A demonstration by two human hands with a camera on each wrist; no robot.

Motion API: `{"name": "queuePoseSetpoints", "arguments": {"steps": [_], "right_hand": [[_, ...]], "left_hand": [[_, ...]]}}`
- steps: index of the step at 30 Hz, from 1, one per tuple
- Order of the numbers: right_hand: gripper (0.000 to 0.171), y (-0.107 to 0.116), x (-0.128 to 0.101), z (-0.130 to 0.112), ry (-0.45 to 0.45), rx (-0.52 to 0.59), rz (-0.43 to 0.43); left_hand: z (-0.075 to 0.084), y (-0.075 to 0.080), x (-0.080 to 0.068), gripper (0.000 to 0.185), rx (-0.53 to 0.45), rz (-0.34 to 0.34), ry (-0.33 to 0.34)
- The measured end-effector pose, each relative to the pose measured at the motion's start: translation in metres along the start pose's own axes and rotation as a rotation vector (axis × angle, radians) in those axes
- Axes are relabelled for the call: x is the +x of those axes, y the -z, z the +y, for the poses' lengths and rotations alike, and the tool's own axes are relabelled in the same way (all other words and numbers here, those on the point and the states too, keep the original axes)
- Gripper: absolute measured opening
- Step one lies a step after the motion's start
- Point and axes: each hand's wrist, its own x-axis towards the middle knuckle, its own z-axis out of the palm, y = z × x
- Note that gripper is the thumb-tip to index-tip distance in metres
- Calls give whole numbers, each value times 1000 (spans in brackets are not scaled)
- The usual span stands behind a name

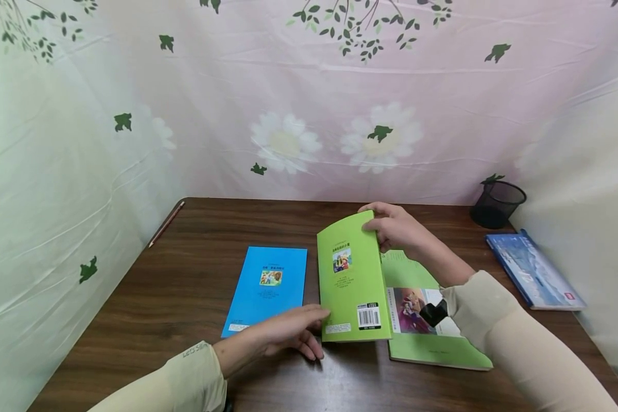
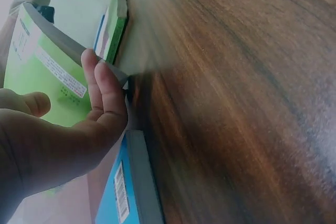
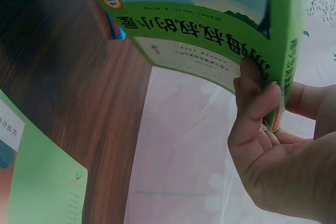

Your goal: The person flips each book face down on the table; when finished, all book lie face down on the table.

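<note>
In the head view, my right hand (image 1: 399, 229) pinches the upper right corner of a light green book (image 1: 347, 286), thumb on its barcode side and fingers behind. The book stands tilted up from the table, its cover slightly bowed. The right wrist view shows this hand (image 3: 273, 150) gripping near the spine, the picture cover (image 3: 194, 24) facing that camera. My left hand (image 1: 293, 332) is at the book's lower left edge, thumb tip at the edge, other fingers loosely bent below. Left of it lies a blue book (image 1: 268, 286); another green book (image 1: 438, 349) lies right, partly hidden by the right arm.
On the right side of the dark wooden table (image 1: 185, 297) lies a blue-and-white book (image 1: 535, 272), with a black mesh pen cup (image 1: 496, 206) behind it. A pencil (image 1: 166, 223) lies along the far left edge. Patterned cloth (image 1: 309, 91) hangs around the table.
</note>
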Motion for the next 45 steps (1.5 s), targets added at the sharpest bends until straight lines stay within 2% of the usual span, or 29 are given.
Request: {"name": "queuePoseSetpoints", "arguments": {"steps": [16,22,26,33,41,45], "right_hand": [[41,6,-2,-1,-9,121,-26],[41,10,-1,2,-13,124,-14],[43,14,0,6,-25,118,-16],[46,21,3,18,-69,95,-19],[51,21,9,34,-76,22,-29],[52,18,12,44,-90,-36,-22]], "left_hand": [[-1,0,0,67,-30,1,26],[-2,1,-4,54,-16,30,0],[-3,3,-7,44,-8,67,-15],[2,8,-14,40,43,141,-40],[7,10,-23,32,74,126,-124],[6,11,-23,30,70,132,-137]]}}
